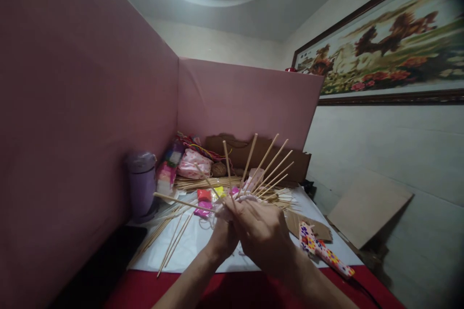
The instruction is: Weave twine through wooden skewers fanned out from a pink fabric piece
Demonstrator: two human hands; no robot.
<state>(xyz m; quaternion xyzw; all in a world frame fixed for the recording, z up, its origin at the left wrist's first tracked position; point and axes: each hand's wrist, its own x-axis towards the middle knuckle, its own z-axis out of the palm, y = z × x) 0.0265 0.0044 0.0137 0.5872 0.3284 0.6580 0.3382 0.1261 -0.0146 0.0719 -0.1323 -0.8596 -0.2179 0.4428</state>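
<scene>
Both hands are close together over the white table covering, gripping one piece between them. That piece is a pale ring [248, 198] with several thin wooden sticks [266, 157] fanning outward from it. My left hand [224, 236] is closed around its near left side, fingers mostly hidden behind the right hand. My right hand [263, 227] is closed on the near edge, its fingers bent over the base of the sticks. One stick [181, 201] points far to the left. Just beyond the hands lie small red [204, 195] and magenta [203, 210] packets.
A purple tumbler [141, 188] stands at the left by the pink partition [250, 96]. Loose sticks [176, 241] lie left of the hands. At the right, a flower-patterned glue gun [326, 253] with a cord rests by a cardboard piece [315, 228]. Torn cardboard [290, 161] stands behind.
</scene>
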